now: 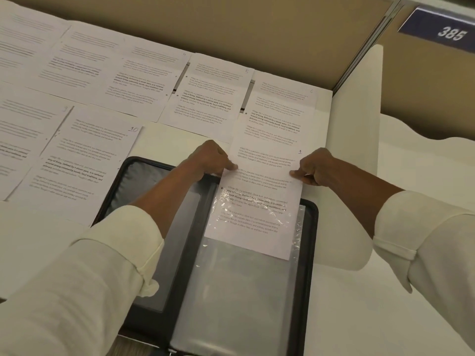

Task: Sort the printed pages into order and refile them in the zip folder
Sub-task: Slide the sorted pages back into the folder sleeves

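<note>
A black zip folder (pixel 309 253) lies open on the white desk, with clear plastic sleeves (pixel 239 291) on its right half. A printed page marked 1 (pixel 259 196) sits partly inside the top sleeve, its upper part sticking out past the folder's far edge. My left hand (pixel 210 158) pinches the page's left edge. My right hand (pixel 314 167) pinches its right edge. Several other numbered pages lie spread on the desk beyond and to the left, among them page 10 (pixel 82 160), page 5 (pixel 205 96) and page 6 (pixel 280 109).
The white desk (pixel 359 304) ends at a tan partition wall (pixel 231 24) behind the pages. A white divider panel (pixel 357 116) stands on the right. A blue sign reading 385 (pixel 449 32) hangs at the top right.
</note>
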Motion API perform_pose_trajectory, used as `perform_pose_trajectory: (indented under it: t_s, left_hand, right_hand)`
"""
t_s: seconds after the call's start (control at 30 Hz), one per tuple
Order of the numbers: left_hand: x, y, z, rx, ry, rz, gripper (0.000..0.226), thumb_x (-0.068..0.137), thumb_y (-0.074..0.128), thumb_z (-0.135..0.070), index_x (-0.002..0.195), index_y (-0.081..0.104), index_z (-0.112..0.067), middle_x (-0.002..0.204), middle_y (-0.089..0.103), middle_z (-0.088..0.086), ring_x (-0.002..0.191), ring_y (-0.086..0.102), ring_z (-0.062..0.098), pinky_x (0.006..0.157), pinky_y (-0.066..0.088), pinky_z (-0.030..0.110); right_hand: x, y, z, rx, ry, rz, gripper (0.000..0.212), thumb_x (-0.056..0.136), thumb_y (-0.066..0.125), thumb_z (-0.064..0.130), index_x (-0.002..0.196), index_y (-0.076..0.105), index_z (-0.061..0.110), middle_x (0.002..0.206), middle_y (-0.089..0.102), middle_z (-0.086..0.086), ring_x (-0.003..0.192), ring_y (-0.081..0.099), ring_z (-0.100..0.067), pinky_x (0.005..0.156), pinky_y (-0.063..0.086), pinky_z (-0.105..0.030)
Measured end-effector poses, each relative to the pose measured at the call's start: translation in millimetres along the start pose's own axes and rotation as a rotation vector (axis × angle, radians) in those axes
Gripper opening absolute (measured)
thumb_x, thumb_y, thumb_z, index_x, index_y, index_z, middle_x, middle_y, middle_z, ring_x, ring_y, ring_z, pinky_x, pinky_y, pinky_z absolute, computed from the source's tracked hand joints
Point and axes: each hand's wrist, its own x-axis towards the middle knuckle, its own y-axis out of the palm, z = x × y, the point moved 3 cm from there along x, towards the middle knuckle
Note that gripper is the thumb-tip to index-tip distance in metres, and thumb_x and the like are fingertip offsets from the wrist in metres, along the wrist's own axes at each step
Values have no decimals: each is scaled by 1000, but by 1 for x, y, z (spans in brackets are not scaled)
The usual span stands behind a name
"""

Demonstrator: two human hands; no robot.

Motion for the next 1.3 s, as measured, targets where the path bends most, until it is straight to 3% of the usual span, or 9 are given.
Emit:
perform_pose_trajectory:
  t_s: [0.1, 0.23, 0.43, 0.53, 0.67, 0.87, 1.0, 1.13, 1.3]
  left_hand:
    - [1, -2, 1, -54, -5, -62, 31, 80, 93, -15, 95, 69, -1, 102, 76, 18, 93, 77, 32, 88, 65, 47]
    - [-1, -1, 5, 15, -8, -8, 27, 78, 92, -4, 87, 66, -8, 94, 73, 13, 86, 72, 26, 80, 59, 33]
    - [-11, -3, 4, 241, 23, 19, 39, 73, 95, -12, 102, 73, 2, 99, 73, 9, 91, 66, 23, 94, 56, 43]
    - [-17, -4, 2, 309, 62, -11, 44, 78, 94, -23, 109, 70, -5, 105, 70, 4, 101, 65, 23, 94, 55, 40]
    - [-29, -6, 12, 451, 133, -114, 50, 83, 87, -38, 119, 59, -17, 114, 66, -1, 108, 62, 21, 94, 53, 38]
    - [-71, 7, 47, 587, 254, -203, 51, 88, 80, -42, 124, 58, -12, 127, 55, 3, 123, 50, 23, 94, 52, 40]
    - [-102, 29, 75, 577, 257, -204, 79, 89, 74, -60, 147, 48, -12, 171, 22, 11, 160, 12, 27, 121, 36, 52]
    - [-133, 53, 94, 538, 280, -241, 99, 92, 60, -72, 164, 22, -16, 176, -7, 8, 162, -11, 22, 127, 18, 46]
    - [-160, 77, 115, 506, 297, -271, 105, 91, 54, -79, 166, 14, -18, 175, -16, 4, 161, -19, 18, 129, 3, 39]
  right_hand:
    - [2, 0, -6, -110, 40, 40, 41, 81, 82, -9, 118, 66, 1, 106, 74, -14, 92, 71, -24, 77, 61, -35]
    - [1, -1, -2, -129, 32, 34, 43, 76, 87, -9, 113, 68, 0, 119, 72, -14, 103, 70, -28, 68, 63, -33]
    - [7, -4, 24, -267, -352, 11, 54, 68, 96, 4, 115, 70, -7, 113, 68, -13, 88, 57, -21, 62, 44, -29]
    - [8, -1, 39, -504, -548, 33, 38, 65, 99, 8, 96, 77, 10, 117, 71, -11, 108, 67, -29, 90, 58, -41]
    - [6, 14, 55, -933, -651, 86, 47, 72, 95, 11, 115, 76, 12, 117, 66, -6, 112, 63, -26, 97, 53, -39]
    - [11, 29, 63, -1003, -675, 271, 46, 81, 90, 17, 124, 73, 15, 124, 65, -3, 116, 61, -24, 98, 51, -39]
    - [6, 43, 69, -876, -747, 304, 36, 92, 81, 29, 124, 73, 15, 112, 67, 0, 102, 61, -19, 80, 45, -28]
    - [8, 61, 70, -869, -784, 292, 33, 94, 79, 24, 126, 73, 17, 118, 67, -4, 108, 61, -23, 89, 43, -32]
    - [9, 69, 60, -935, -742, 354, 26, 90, 82, 18, 116, 76, 18, 115, 69, -4, 111, 64, -26, 94, 49, -34]
